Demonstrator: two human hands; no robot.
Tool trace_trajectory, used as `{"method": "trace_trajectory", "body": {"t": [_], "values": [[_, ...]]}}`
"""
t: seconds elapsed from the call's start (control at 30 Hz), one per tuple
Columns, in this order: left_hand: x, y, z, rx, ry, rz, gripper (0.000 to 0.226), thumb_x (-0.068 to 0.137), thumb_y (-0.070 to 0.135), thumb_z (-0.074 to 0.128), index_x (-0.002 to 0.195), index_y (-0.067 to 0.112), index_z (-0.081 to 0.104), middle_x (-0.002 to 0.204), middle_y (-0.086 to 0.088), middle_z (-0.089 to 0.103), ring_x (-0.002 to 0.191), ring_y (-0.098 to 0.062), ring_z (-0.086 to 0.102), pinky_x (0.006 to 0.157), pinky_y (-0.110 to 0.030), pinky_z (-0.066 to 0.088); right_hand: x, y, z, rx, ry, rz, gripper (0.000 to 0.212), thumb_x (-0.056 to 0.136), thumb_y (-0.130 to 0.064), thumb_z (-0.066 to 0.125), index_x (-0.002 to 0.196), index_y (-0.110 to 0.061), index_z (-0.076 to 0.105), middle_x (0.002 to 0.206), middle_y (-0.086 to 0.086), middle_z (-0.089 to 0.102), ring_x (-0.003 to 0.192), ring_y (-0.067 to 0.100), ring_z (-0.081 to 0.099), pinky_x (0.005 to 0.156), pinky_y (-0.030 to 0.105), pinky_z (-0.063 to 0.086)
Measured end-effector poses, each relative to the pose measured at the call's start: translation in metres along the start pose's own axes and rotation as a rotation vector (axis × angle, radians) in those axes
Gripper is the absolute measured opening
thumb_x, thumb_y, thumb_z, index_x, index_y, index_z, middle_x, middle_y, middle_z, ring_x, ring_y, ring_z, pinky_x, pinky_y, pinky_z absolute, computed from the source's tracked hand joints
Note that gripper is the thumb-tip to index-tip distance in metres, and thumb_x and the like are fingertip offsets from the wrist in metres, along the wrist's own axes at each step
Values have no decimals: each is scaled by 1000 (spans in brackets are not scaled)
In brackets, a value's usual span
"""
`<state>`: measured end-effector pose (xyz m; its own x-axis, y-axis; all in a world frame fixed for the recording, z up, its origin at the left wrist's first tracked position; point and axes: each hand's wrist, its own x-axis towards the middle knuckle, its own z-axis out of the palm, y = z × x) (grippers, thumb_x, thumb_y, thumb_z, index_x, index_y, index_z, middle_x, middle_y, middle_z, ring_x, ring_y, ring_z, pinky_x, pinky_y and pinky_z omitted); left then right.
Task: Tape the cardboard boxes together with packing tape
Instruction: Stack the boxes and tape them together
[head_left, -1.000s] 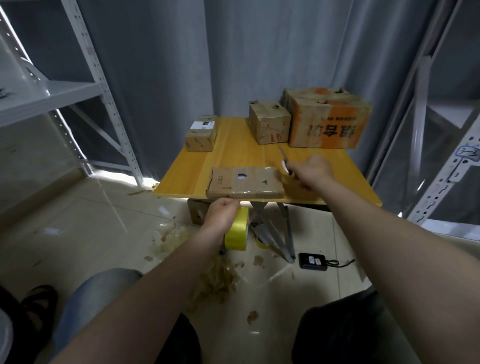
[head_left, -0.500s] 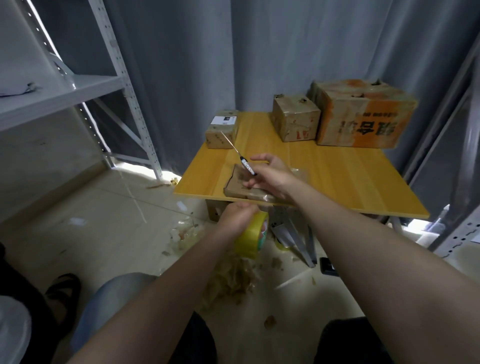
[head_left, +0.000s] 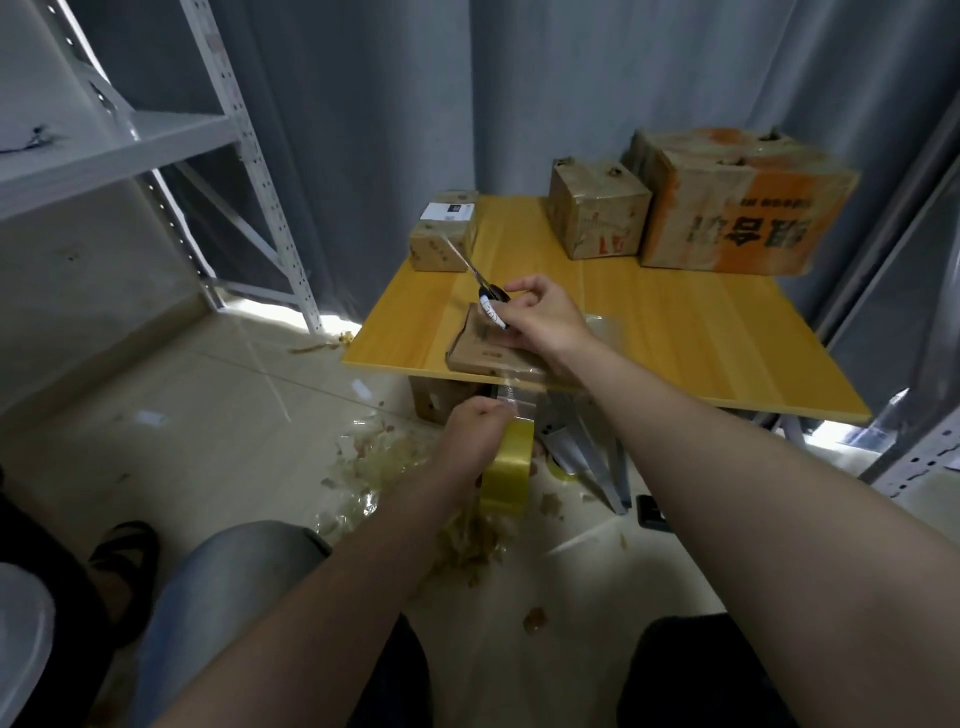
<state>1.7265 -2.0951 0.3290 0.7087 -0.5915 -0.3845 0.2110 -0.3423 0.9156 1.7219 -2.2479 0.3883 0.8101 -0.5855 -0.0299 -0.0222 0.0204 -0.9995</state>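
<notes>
A flat cardboard box (head_left: 475, 349) lies at the front edge of the yellow table (head_left: 675, 332). My right hand (head_left: 545, 317) rests on it and grips scissors (head_left: 480, 288) whose blades point up and to the left. Below the table edge my left hand (head_left: 475, 434) holds a yellow roll of packing tape (head_left: 509, 475). A clear strip of tape (head_left: 508, 392) runs from the roll up to the box.
At the back of the table stand a small labelled box (head_left: 441, 236), a medium box (head_left: 597, 215) and a large orange-printed box (head_left: 737, 205). A grey metal shelf (head_left: 156, 140) is on the left. Tape scraps (head_left: 374, 467) litter the floor. Table legs (head_left: 597, 462) stand below.
My right hand swung with the scissors from the box's right end to its middle and now rests there. My left hand with the roll stays below the edge. The camera moved closer.
</notes>
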Motion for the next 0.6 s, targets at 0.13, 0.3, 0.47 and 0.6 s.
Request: {"method": "trace_trajectory", "body": {"t": [0.13,0.3,0.47,0.6], "values": [[-7,4,3,-129,16,-17,13,102,17,62,107,6,68,84,-23,76,69,-35,75,64,-45,62,-22,-30,-17,-58,-237,100,43,74,-17,91,98,-12,55,63,2,62,47,12,54,43,29,56],[-13,9,8,-153,24,-26,14,102,15,62,100,3,69,66,-18,72,46,-27,66,52,-33,56,-62,-43,-68,-447,-613,305,34,70,-28,87,86,-10,64,73,10,59,47,9,53,46,24,56],[-16,11,11,-195,42,-26,14,101,12,61,97,1,68,65,-22,67,45,-27,59,57,-34,54,-91,-33,-117,-578,-581,482,24,72,-29,87,79,-14,70,77,9,64,49,9,56,56,28,61],[-18,12,11,-186,64,-29,14,102,12,59,97,1,67,63,-21,66,42,-25,57,50,-30,54,-104,-24,-138,-576,-483,506,17,74,-27,89,70,-18,74,74,8,62,50,10,52,61,30,62]]}}
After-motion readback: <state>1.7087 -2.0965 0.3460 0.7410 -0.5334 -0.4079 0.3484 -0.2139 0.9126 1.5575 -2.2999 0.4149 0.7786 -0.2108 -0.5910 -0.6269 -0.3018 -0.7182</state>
